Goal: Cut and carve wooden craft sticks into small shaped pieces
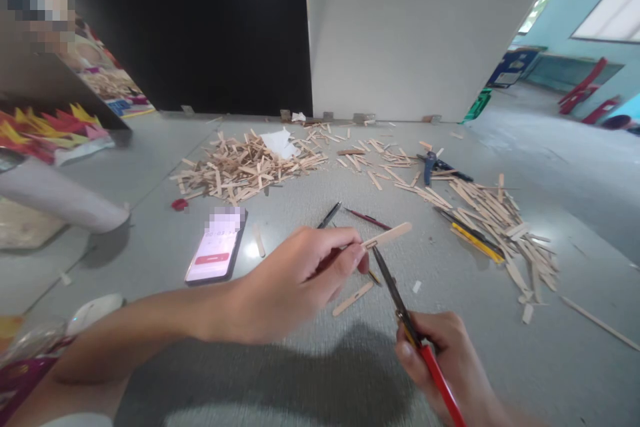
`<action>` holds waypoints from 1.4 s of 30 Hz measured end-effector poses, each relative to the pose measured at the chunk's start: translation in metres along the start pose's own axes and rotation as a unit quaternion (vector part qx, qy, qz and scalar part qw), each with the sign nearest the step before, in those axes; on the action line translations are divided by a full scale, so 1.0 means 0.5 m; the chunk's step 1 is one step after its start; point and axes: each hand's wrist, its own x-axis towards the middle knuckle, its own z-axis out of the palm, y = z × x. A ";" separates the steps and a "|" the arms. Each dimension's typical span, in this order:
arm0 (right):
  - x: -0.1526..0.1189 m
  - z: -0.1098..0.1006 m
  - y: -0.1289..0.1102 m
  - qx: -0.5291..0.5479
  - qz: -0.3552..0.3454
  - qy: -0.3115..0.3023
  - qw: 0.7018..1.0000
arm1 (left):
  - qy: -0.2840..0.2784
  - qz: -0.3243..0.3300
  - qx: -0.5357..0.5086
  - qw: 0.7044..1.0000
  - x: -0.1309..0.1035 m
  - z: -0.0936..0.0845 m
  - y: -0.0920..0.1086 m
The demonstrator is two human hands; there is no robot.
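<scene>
A wooden stick (393,235) sits near the centre, pinched in the fingers of the left hand (305,273). At five o'clock from it, the fingers of the right hand (457,350) curl round a red-handled tool (393,288), its tip at the stick's edge. A phone (213,250) lies at nine o'clock, a heap of sticks (240,170) at ten.

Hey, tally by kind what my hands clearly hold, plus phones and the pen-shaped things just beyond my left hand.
Stick, in the left hand: 1
Red-handled tool, in the right hand: 1
Phone: 1
Pen-shaped things, one black, one dark red: 2
Total: 5
</scene>
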 end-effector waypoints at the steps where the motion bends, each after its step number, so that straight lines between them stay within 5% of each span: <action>1: -0.001 0.000 0.001 -0.003 -0.002 0.003 1.000 | 0.001 0.001 0.004 1.000 0.000 0.000 0.000; 25: 0.026 -0.012 -0.033 -0.079 0.004 -0.021 0.997 | 0.000 0.001 0.006 1.000 0.002 0.003 -0.003; 31: 0.015 -0.014 -0.039 -0.092 0.060 -0.044 0.993 | 0.019 0.009 0.054 0.998 0.009 0.005 -0.012; 42: 0.002 -0.001 -0.019 -0.071 0.109 -0.042 0.991 | 0.059 0.118 0.166 0.977 0.013 0.010 -0.031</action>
